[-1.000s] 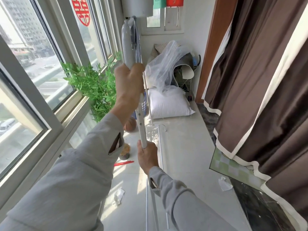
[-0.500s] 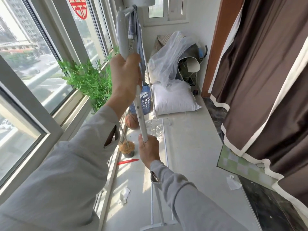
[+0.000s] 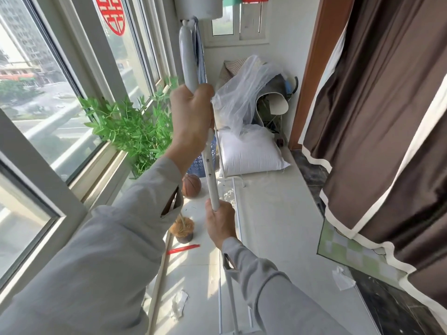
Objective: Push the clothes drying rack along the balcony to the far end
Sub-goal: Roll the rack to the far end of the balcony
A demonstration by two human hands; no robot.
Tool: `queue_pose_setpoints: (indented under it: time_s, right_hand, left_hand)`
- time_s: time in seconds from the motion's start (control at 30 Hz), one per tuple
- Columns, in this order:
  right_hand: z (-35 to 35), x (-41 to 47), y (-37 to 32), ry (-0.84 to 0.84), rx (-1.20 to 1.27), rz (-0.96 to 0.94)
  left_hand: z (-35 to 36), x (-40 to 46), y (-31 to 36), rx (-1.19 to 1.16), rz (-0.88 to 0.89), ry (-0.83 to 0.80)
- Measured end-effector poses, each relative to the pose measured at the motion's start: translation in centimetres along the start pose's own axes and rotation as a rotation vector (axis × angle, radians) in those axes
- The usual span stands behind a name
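Bright daylight floods your view from the windows [image 3: 55, 97] on the left.
You get blown-out, hazy glass there and sunlit patches on the floor [image 3: 273, 228] near its window-side edge, with soft shadows beside them. The curtain [image 3: 377, 122] on the right stays dark. Your wide lens bends the window frames and curtain at the edges; the nearest sleeve [image 3: 79, 281] looks soft.

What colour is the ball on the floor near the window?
The basketball is orange-brown with dark seams, seen in the head view.

Both hands clenched, one above the other.
Left hand [image 3: 192, 117] raised high, arm outstretched; right hand [image 3: 220, 223] lower and nearer, fingers wrapped tight.
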State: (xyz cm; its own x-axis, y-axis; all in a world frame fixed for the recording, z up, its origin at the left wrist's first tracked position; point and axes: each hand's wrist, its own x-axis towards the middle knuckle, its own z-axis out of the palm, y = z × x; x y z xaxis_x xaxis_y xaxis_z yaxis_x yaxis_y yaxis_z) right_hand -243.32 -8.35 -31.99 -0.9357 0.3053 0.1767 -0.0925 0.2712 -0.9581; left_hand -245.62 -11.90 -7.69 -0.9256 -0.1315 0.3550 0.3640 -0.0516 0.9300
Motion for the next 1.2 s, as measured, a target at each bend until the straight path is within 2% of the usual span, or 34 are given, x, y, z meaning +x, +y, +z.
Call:
queue_pose_setpoints:
  time_s: [0.2,0.6,0.9,1.03,1.2]
  right_hand:
    - [1.2,2.7,0.8,0.021,-0.023,-0.011]
    - [4.3,7.7,1.3,-0.061,0.005,0.050]
    - [7.5,6.3,-0.4,-0.129,0.059,0.050]
    - [8.6,3.6,-1.4,-0.199,0.075,0.115]
    - [8.8,0.5,-1.7,-0.223,0.101,0.131]
  left_hand:
    - [0.3,2.7,-1.1,0.011,-0.016,-0.020]
    - [0.1,7.5,-2.8,0.057,-0.038,-0.020]
    - [-4.3,7.4,-2.1,0.026,0.003,0.129]
    - [-6.6,5.6,-0.6,0.000,0.010,0.200]
    - [-7.9,2.5,1.1,0.094,0.069,0.276]
